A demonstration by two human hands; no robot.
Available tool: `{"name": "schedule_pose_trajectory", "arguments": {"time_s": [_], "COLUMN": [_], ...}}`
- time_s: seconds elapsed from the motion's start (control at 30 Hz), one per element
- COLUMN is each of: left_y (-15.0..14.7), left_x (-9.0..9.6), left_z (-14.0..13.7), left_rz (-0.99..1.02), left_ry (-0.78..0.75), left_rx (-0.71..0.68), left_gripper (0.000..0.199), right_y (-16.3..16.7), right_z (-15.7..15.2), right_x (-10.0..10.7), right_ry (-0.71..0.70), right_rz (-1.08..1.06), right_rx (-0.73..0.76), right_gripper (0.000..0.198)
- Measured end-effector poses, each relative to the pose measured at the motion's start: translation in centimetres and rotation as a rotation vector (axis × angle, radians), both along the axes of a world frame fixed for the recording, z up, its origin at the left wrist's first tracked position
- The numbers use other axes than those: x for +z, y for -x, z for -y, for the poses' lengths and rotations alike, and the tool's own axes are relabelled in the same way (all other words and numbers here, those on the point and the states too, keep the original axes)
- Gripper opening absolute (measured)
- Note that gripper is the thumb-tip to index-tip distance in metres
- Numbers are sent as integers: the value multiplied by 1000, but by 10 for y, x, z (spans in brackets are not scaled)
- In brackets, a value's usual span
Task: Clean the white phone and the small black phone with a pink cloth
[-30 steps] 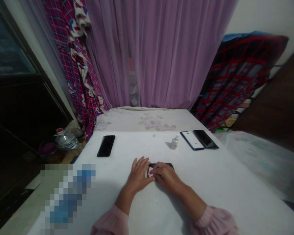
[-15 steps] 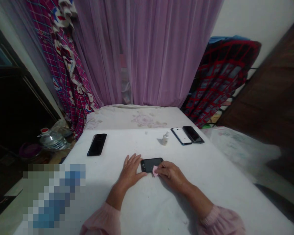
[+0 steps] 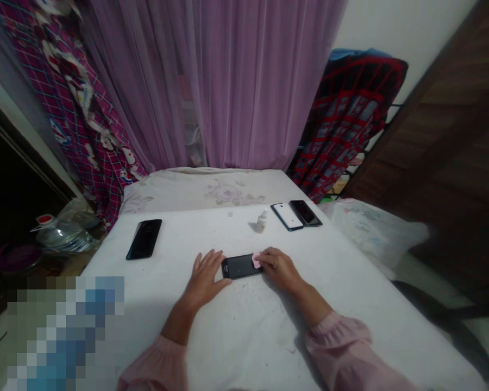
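Phone [image 3: 238,266] lies below frame centre, its left end between the spread thumb and fingers of the left hand [image 3: 204,279]; right hand [image 3: 281,270] pinches a pink pad [image 3: 256,260] over its right end. White tablecloth [image 3: 240,331] spreads toward the bottom edge.

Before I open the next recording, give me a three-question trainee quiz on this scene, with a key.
1. Which hand pinches the pink piece? A, left; B, right.
2. True or false: the small bottle stands upright.
3. Fill in: as pictured, the left hand is at the ___ end of the phone beside it.
Key: 1. B, the right hand; 2. true; 3. left.
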State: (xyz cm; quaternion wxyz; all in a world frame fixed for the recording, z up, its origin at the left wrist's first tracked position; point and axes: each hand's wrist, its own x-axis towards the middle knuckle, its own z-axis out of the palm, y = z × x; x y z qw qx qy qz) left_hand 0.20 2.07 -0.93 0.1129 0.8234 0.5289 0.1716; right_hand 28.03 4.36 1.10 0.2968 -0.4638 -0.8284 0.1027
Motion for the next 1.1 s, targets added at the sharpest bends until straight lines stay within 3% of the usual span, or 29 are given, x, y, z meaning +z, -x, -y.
{"name": "schedule_pose_trajectory", "arguments": {"time_s": [0.23, 0.37, 0.47, 0.67, 0.83, 1.1], "left_y": [-1, -1, -3, -22, -36, -40], "left_x": [1, 4, 7, 8, 14, 19], "left_z": [0, 1, 3, 4, 3, 7], "left_rz": [-20, -46, -64, -42, -24, 5], "left_ry": [-15, -1, 26, -9, -12, -21], "left_rx": [-1, 9, 28, -19, -18, 21], "left_gripper": [56, 63, 74, 79, 60, 52], "right_y": [13, 12, 12, 18, 24, 18], "right_z": [-25, -19, -10, 0, 2, 41], "right_x": [-8, -14, -16, -14, -14, -25], "right_ry": [210, 234, 209, 44, -12, -148], "right_rz": [-294, -624, -736, -497, -244, -176], "right_rx": [-158, -293, -322, -218, -157, -149], "right_gripper": [24, 24, 31, 19, 28, 31]}}
